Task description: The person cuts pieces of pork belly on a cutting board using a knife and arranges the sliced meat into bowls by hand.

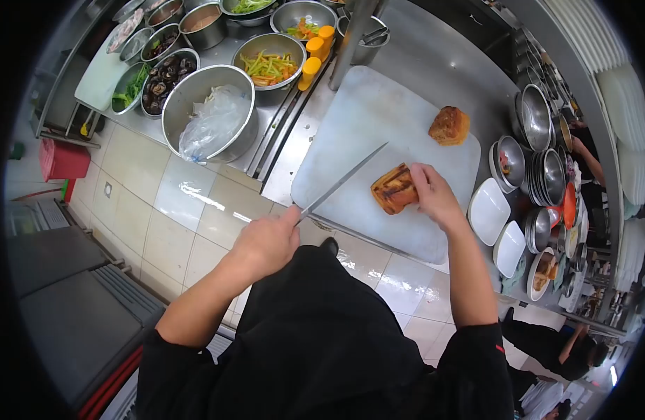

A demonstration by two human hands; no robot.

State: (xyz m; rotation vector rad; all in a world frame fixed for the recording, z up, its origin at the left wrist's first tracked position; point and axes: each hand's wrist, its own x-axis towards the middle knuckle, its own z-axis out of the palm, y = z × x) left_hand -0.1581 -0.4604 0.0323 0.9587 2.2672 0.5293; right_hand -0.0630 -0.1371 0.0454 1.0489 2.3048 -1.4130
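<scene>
My left hand [270,241] is closed around the handle of a kitchen knife [347,172]. The long blade points up and to the right over a white cutting board [364,105], not touching any food. On the board lies a browned block of pork belly [392,190] with dark and pale layers on its side. The thumb and fingers of my right hand [434,194] grip its right end; some fingertips are hidden. A second browned pork belly block [449,126] rests farther back near the board's right corner, apart from both hands.
A large steel pot [247,133] with a plastic bag stands left, beside bowls of cut vegetables [270,63] and orange-capped bottles [310,73]. White dishes [489,210] and stacked steel bowls [544,178] line the right. Another person [557,346] is at lower right.
</scene>
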